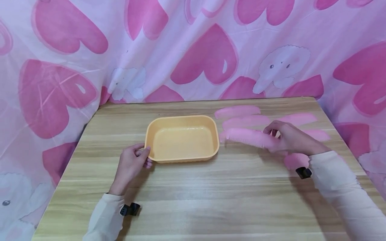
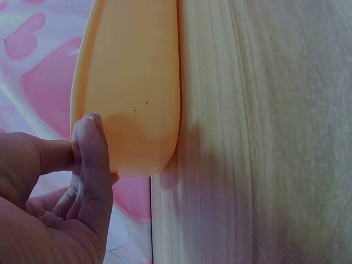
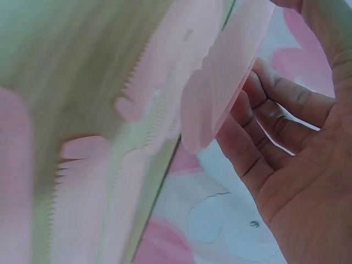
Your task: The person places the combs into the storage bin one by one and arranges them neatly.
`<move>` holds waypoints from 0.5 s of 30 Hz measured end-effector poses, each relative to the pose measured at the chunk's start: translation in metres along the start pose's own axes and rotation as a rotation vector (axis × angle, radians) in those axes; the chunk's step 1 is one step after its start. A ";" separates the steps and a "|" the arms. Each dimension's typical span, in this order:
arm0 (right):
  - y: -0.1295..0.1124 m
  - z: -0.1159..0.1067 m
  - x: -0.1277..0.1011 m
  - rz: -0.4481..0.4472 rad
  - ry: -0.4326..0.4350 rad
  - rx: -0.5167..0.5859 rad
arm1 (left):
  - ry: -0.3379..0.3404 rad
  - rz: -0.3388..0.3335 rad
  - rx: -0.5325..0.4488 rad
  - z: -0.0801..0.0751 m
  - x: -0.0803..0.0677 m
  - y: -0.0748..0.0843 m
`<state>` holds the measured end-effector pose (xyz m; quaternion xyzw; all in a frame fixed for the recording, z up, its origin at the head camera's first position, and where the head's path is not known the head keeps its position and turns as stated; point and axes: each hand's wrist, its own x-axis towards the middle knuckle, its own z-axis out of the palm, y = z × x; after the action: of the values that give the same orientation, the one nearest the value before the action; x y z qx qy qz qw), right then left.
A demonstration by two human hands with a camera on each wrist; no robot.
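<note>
head view: l. hand (image 1: pixel 130 165) pinches near end of l. side of yellow-orange rounded-rect. plastic tray (image 1: pixel 182 142) on wood-grain worktop (image 1: pixel 211 194). r. hand (image 1: pixel 291 138) grips one end of pink toothed plastic comb (image 1: pixel 244 135), r. of tray; other pink plastic combs (image 1: pixel 236 111) lie behind & beside it.
l. wrist view: thumb & fingers closed on tray's rim.
r. wrist view: fingers part-curled, comb betw. them & thumb; combs below blurry.

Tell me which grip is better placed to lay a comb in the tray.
Probably the right grip: it holds a comb beside the tray, while the left grip holds the tray's opposite end.
</note>
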<state>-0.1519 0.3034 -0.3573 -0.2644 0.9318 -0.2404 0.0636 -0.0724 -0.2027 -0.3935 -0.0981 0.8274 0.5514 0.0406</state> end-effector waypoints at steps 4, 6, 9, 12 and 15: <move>-0.009 -0.008 0.010 -0.015 -0.003 0.001 | 0.001 0.003 -0.006 0.000 0.001 0.001; -0.013 -0.011 0.017 -0.025 -0.009 -0.003 | -0.001 0.006 -0.009 0.000 0.001 0.001; -0.023 -0.015 0.029 -0.025 -0.028 0.010 | -0.005 0.013 -0.014 0.000 0.002 0.000; -0.036 -0.018 0.044 -0.033 -0.043 0.018 | 0.000 0.013 -0.008 0.001 0.002 0.000; -0.049 -0.018 0.061 -0.034 -0.067 0.035 | 0.006 0.001 -0.006 0.000 0.001 0.000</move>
<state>-0.1858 0.2424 -0.3179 -0.2870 0.9201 -0.2487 0.0955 -0.0734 -0.2027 -0.3941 -0.0995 0.8258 0.5538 0.0376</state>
